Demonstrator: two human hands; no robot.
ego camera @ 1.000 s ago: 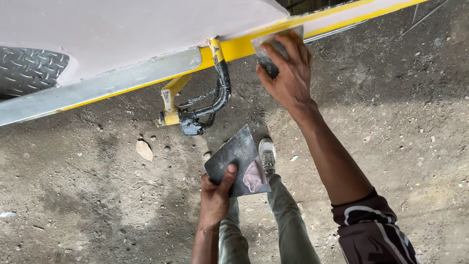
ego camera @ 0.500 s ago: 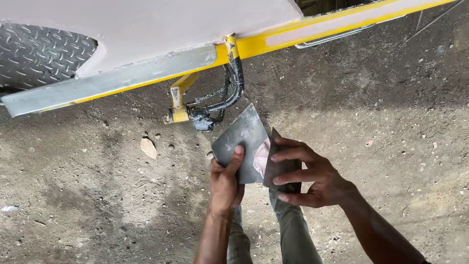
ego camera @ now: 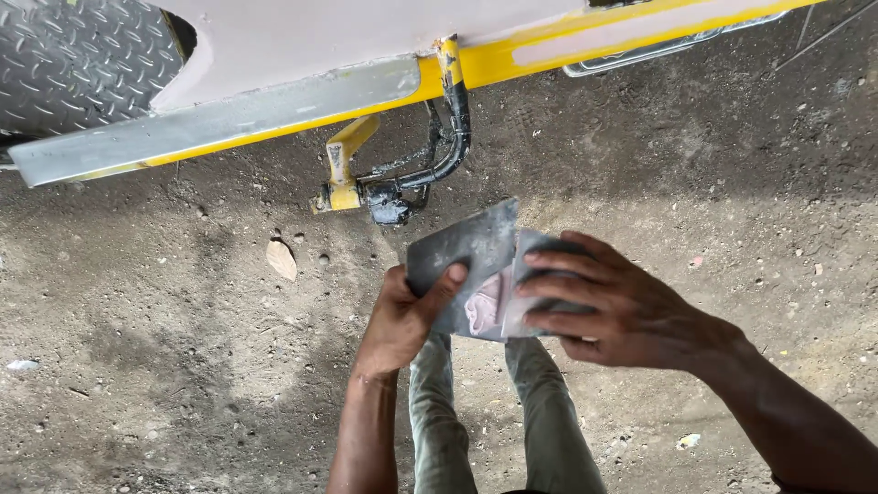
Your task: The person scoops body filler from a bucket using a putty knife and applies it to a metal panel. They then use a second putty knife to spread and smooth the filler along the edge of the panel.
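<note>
The left hand [ego camera: 402, 316] grips a flat grey metal plate [ego camera: 466, 265] by its lower edge, thumb pressed on top, holding it level so the dab of pinkish filler paste [ego camera: 485, 306] stays on its face. The right hand [ego camera: 622, 306] closes over a smaller grey spreader blade [ego camera: 540, 284], fingers spread along it, its edge laid against the paste. Both hover above the dirt floor [ego camera: 165, 366], below a vehicle's yellow-trimmed pale panel [ego camera: 366, 37].
</note>
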